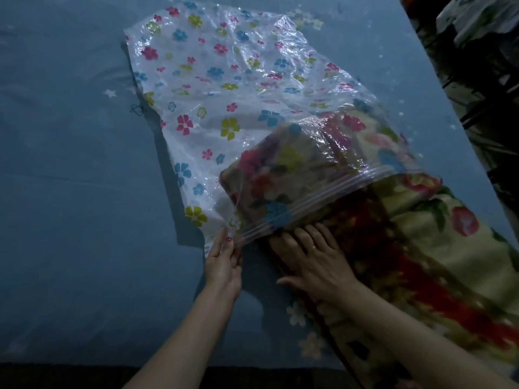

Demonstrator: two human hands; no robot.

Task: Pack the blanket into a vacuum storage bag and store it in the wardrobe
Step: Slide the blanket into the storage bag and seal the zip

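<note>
A clear vacuum storage bag (219, 80) printed with coloured flowers lies spread on the bed, its zip-strip mouth facing me. A folded floral blanket (421, 242) in red, cream and green lies partly inside the mouth, its front end showing through the plastic; the rest trails toward the lower right. My left hand (224, 262) pinches the left corner of the bag's mouth at the zip strip. My right hand (314, 262) lies flat with straight fingers on the blanket, just outside the mouth.
A blue bedsheet (70, 178) with small star and flower prints covers the bed. The bed's near edge runs along the bottom of the view. Dark clutter and a light patterned cloth (477, 21) sit beyond the bed's right edge.
</note>
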